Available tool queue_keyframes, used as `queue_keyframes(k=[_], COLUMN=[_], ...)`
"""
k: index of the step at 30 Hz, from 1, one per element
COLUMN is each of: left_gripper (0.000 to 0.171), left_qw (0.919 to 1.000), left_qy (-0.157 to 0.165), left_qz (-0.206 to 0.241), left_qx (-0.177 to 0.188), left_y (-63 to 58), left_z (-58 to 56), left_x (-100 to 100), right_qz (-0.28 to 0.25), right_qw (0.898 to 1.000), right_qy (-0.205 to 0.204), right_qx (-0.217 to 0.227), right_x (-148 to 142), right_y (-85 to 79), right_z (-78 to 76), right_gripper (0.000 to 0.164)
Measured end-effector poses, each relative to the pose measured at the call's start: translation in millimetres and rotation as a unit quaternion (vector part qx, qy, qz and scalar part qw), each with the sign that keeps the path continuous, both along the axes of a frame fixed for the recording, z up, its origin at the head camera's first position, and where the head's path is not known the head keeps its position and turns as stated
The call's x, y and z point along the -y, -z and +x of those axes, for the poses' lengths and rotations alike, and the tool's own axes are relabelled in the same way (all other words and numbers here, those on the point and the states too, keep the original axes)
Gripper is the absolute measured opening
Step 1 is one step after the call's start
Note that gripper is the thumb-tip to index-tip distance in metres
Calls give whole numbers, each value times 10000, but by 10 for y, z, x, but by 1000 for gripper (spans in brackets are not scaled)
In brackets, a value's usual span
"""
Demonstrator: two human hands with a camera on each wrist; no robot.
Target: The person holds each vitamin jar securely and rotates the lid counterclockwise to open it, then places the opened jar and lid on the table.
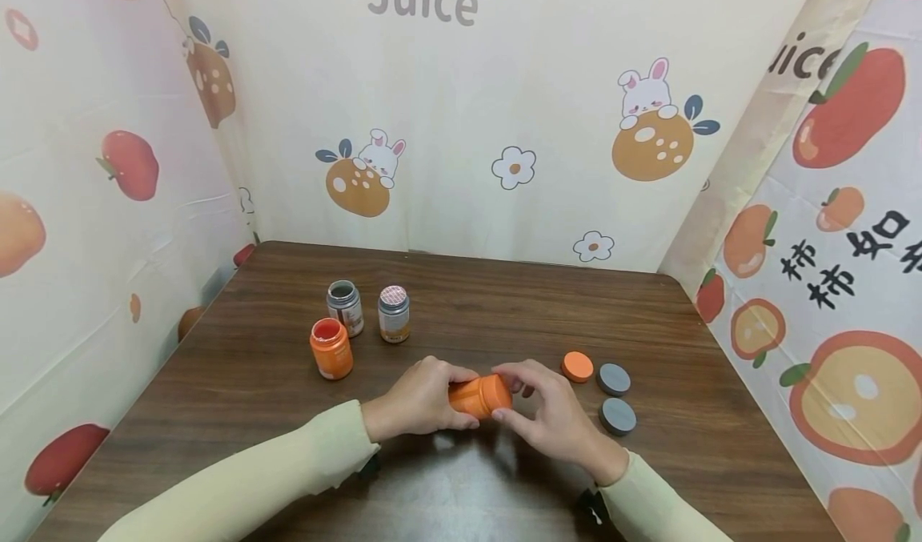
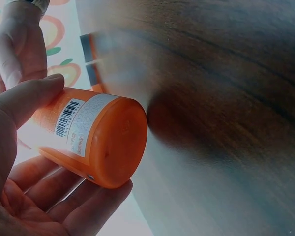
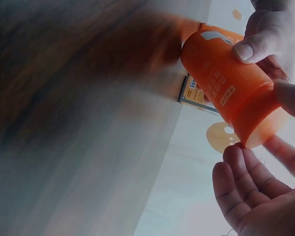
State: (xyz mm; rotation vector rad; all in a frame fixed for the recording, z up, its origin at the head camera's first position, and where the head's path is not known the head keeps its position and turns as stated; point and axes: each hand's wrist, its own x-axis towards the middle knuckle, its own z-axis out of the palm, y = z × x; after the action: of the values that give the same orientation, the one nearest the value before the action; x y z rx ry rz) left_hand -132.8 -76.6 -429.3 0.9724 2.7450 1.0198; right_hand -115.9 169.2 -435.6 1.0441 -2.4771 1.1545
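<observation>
An orange bottle lies tilted on its side between both hands, low over the table, its capped end toward the right. My left hand grips its body, thumb on one side and fingers on the other. The left wrist view shows its round base and a white barcode label. At the other end my right hand pinches the orange cap between thumb and fingers. In the right wrist view the cap sits on the bottle's neck, with the fingertips at its rim.
Left of the hands stand an uncapped orange bottle, an open grey jar and a grey jar with a patterned top. On the right lie an orange cap and two grey caps. Printed curtains surround the wooden table.
</observation>
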Motion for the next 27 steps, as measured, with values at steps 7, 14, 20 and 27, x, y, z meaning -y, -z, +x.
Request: queue_keyframes(k=[7, 14, 20, 27], left_gripper=[50, 50, 51, 51], left_qw=[10000, 9999, 10000, 9999], left_qy=[19, 7, 1, -62], left_qz=[-51, -84, -76, 16], left_qx=[19, 57, 35, 99], left_y=[-3, -7, 4, -8], left_z=[-4, -2, 4, 15], left_x=[2, 4, 0, 3], right_qz=[-16, 131, -7, -166], right_qw=[9992, 9987, 9994, 9982], right_qy=[-394, -501, -354, 519], right_qx=[0, 3, 9, 241], right_x=[-28, -40, -30, 20], right_y=[-3, -26, -12, 6], right_z=[-8, 4, 11, 25], right_gripper=[55, 67, 66, 44])
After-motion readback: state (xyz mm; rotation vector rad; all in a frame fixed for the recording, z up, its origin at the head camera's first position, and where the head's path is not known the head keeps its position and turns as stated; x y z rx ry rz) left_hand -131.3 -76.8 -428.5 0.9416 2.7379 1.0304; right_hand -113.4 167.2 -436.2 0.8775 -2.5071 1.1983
